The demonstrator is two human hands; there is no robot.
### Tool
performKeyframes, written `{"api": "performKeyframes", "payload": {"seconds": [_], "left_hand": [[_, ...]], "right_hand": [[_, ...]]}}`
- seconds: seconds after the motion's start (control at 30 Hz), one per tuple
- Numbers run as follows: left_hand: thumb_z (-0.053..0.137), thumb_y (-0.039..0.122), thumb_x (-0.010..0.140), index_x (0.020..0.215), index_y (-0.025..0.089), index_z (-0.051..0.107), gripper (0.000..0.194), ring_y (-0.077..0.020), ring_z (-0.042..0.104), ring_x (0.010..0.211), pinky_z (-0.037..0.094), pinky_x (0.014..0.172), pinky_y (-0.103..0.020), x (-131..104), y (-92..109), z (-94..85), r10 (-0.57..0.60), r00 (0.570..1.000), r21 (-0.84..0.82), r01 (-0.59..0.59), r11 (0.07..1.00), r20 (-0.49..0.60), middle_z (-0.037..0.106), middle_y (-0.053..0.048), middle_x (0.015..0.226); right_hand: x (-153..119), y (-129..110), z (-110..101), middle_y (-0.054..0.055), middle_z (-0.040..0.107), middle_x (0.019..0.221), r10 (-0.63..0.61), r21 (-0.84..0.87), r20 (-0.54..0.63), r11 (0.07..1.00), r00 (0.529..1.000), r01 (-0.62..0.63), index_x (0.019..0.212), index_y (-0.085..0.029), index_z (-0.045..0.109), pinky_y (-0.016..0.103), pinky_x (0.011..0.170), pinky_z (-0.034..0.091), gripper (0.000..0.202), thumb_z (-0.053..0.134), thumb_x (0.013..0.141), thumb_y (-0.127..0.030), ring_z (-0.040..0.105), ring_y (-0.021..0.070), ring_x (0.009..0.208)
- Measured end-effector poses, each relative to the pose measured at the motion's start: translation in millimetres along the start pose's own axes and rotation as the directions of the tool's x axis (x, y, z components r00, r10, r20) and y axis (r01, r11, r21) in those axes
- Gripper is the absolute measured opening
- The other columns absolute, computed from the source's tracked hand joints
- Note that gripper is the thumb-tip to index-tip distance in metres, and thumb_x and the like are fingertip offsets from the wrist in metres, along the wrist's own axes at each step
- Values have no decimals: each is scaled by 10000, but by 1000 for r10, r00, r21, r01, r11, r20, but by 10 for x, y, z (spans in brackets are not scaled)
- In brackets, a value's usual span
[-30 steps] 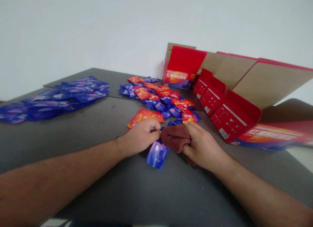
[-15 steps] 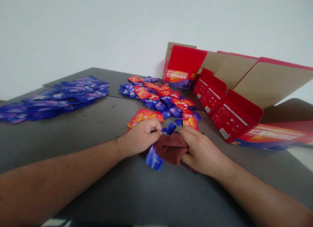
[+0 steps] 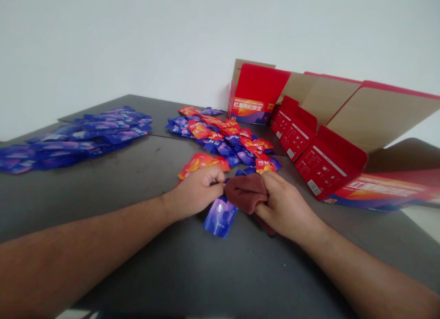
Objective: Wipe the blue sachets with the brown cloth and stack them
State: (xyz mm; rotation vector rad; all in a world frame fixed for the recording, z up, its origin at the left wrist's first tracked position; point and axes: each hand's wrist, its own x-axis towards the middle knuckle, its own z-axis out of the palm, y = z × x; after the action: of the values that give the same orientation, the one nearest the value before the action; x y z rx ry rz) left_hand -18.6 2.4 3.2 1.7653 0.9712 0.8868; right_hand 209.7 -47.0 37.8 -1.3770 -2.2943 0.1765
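My left hand [image 3: 199,190] is closed, pinching the top end of a blue pouch [image 3: 220,217] that slants down toward me over the dark table. Bunched in my right hand [image 3: 285,204] is a brown cloth [image 3: 246,190], its folded front edge lying against the upper part of the pouch. The cloth hides where the pouch's top runs. Just beyond my left hand lie orange-red pouches [image 3: 202,162]. Another red pouch [image 3: 264,165] rests past my right hand, at the near end of a mixed heap.
The heap of red and blue pouches [image 3: 223,140] spreads over the middle of the dark table [image 3: 144,268]. A long pile of blue pouches [image 3: 75,138] lies at left. Open red cartons [image 3: 330,167] line the right side, with one carton [image 3: 252,108] at the back.
The cloth and my right hand have moved slightly up and away, uncovering more of the blue pouch. My left hand has stayed almost in place.
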Motion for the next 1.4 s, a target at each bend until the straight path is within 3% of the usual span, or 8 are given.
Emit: {"api": "performKeyframes", "payload": {"seconds": [0.23,0.43,0.6,0.77,0.93,1.13,1.3,1.4], "left_hand": [[623,230,833,748,175,575,113,-117,542,663,429,603,-234,4,-37,20,28,1000,-41,-27,999,1,618,9,738],[639,262,840,757,180,560,141,-118,532,650,414,592,-238,7,-63,15,8,1000,-19,-8,1000,-14,597,15,719],[616,226,831,745,176,554,117,-117,512,653,416,603,-243,20,-34,9,34,999,-8,-34,999,31,567,21,701],[625,250,845,753,181,549,138,-123,537,660,424,602,-242,7,-33,6,34,999,21,-35,999,26,592,16,712],[622,248,857,752,178,565,139,-127,559,683,444,621,-242,1,-1,0,30,998,21,-31,999,58,623,5,735],[626,235,833,751,180,561,118,-118,526,628,415,578,-233,-11,6,8,18,999,23,-19,1000,35,582,22,681],[625,249,854,746,178,567,141,-120,537,658,420,594,-230,-8,-21,6,29,998,38,-31,999,58,596,15,707],[621,249,861,766,180,563,131,-117,536,652,416,595,-230,-12,-36,5,38,998,35,-40,999,47,595,20,711]], "right_hand": [[-18,-42,-23,18,571,897,-130,19,109,992,986,128,875,-225,497,306,712,433,193,622,776,-115,554,194,831],[9,35,-39,31,587,892,12,-6,-31,1000,999,-13,907,-215,534,331,735,452,154,617,790,-156,574,210,836],[-10,4,-24,25,575,905,-107,23,95,994,990,105,885,-221,510,313,720,444,182,610,766,-127,561,200,836],[-6,14,-17,37,608,907,60,4,-30,998,998,-60,914,-210,549,336,743,459,135,624,805,-185,591,214,844],[14,1,-22,33,597,887,-42,13,64,999,997,41,874,-213,533,327,726,455,158,618,764,-138,581,214,846],[32,21,-24,41,629,929,78,9,-32,997,996,-78,937,-210,575,340,764,465,141,637,814,-180,605,218,878],[0,-10,-23,25,591,872,-59,33,87,998,994,56,869,-214,532,316,721,448,156,617,763,-137,579,204,839],[7,7,-20,34,619,904,45,7,15,999,999,-45,922,-209,566,334,750,456,145,618,793,-170,594,213,860]]}}
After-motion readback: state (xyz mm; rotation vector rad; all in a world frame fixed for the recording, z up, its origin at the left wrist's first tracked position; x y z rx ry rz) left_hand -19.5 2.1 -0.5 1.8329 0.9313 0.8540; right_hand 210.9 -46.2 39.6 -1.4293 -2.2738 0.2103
